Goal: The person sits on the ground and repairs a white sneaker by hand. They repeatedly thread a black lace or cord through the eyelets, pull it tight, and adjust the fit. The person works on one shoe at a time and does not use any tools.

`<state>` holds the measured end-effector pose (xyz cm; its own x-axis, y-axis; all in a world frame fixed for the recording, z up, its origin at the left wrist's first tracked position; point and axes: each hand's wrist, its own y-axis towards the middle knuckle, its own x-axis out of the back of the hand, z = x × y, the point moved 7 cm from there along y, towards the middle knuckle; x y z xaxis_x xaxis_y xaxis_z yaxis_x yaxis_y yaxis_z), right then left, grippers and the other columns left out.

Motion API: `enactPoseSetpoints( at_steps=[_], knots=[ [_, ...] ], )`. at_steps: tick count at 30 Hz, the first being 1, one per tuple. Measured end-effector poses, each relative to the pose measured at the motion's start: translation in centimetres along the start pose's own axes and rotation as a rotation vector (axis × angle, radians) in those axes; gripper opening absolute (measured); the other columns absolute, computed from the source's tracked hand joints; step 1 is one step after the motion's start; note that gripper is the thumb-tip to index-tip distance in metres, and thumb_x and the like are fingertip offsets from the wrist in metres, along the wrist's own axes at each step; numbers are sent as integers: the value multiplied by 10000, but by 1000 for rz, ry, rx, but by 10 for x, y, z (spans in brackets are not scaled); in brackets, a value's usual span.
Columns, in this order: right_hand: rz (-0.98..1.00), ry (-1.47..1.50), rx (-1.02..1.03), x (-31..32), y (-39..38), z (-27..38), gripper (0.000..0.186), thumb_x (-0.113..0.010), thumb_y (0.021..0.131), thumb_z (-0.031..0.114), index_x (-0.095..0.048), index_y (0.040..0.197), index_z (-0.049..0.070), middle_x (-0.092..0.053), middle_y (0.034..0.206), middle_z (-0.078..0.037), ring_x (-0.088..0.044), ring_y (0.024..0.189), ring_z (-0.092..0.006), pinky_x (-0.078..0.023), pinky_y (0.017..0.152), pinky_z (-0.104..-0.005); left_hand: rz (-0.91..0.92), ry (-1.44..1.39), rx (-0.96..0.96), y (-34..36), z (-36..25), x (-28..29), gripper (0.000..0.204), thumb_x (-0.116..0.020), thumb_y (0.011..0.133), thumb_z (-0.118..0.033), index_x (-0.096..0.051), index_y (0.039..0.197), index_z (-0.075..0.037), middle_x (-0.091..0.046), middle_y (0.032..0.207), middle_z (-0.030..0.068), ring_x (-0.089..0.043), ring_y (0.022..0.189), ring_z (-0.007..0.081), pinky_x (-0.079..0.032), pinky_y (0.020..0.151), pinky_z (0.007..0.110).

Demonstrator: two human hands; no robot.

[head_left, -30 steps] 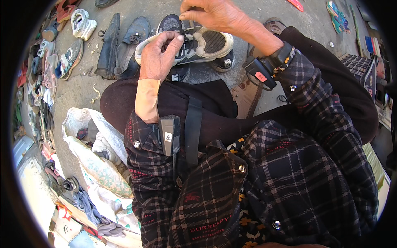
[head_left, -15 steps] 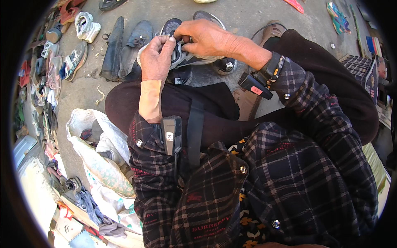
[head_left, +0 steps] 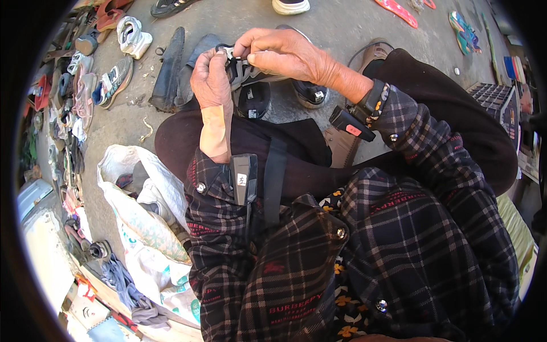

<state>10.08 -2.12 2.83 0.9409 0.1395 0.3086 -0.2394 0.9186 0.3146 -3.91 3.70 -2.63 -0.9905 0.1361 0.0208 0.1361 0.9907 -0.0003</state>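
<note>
My left hand point(head_left: 211, 78) pinches at the upper part of a grey-and-black sneaker point(head_left: 252, 74), its thumb near the laces. My right hand point(head_left: 283, 55) lies over the same sneaker, its curled fingertips meeting a light bit at the shoe's top beside my left fingertips. Both hands hide much of the shoe, and exactly what is between the fingertips is hard to make out. Below it is a black shoe point(head_left: 253, 101); to its right sits another dark shoe point(head_left: 310, 93). Black leather shoes point(head_left: 168, 71) lie just left of my hands.
Many loose shoes crowd the left edge, with a white chunky sneaker point(head_left: 134, 38) nearer. A white sack point(head_left: 139, 228) holding shoes lies at lower left. A pink sandal point(head_left: 396, 11), a teal shoe point(head_left: 464, 34) and a dark grid crate point(head_left: 493, 100) are to the right.
My right hand has come down from above the sneaker onto it, beside my left fingertips. My left hand has shifted slightly left, and the sneaker is now largely covered by both hands.
</note>
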Motion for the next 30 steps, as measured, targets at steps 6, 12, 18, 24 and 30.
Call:
enactPoseSetpoints(
  at_steps=[6, 12, 18, 24, 30],
  knots=[
    [-288, 819, -162, -11, 16, -14, 308, -472, 905, 210, -475, 675, 5, -573, 717, -110, -538, 662, -179, -469, 691, -307, 106, -583, 96, 13, 3, -5, 171, -484, 890, -171, -495, 963, -17, -595, 951, 147, -572, 820, 198, -458, 730, 308],
    [-509, 1293, -385, -36, 17, -54, 273, -485, 892, 243, -444, 706, 47, -469, 597, -75, -413, 504, -162, -404, 546, -351, 195, -940, 327, 21, 11, -7, 140, -464, 906, -156, -475, 823, -44, -498, 757, 50, -485, 681, 149, -407, 636, 285],
    [-544, 1426, -561, -61, 3, -60, 288, -505, 879, 265, -416, 682, 74, -377, 542, -29, -308, 451, -131, -318, 491, -328, 40, -806, 445, 24, 32, 7, 143, -466, 871, -80, -418, 736, -81, -315, 543, -38, -285, 437, 68, -226, 396, 221],
    [-536, 1340, -577, -67, -1, -43, 279, -506, 858, 239, -402, 655, 77, -348, 516, -11, -292, 432, -127, -316, 478, -325, -244, -589, 494, 20, 38, 20, 183, -466, 866, -55, -396, 698, -71, -259, 525, -40, -242, 412, 71, -192, 374, 233],
    [-521, 1149, -550, -62, -3, -23, 299, -514, 845, 235, -390, 623, 78, -333, 505, -7, -285, 424, -122, -306, 458, -302, -238, -619, 492, 19, 35, 21, 196, -465, 859, -33, -386, 684, -71, -251, 517, -33, -224, 395, 84, -188, 364, 242]
  ],
)
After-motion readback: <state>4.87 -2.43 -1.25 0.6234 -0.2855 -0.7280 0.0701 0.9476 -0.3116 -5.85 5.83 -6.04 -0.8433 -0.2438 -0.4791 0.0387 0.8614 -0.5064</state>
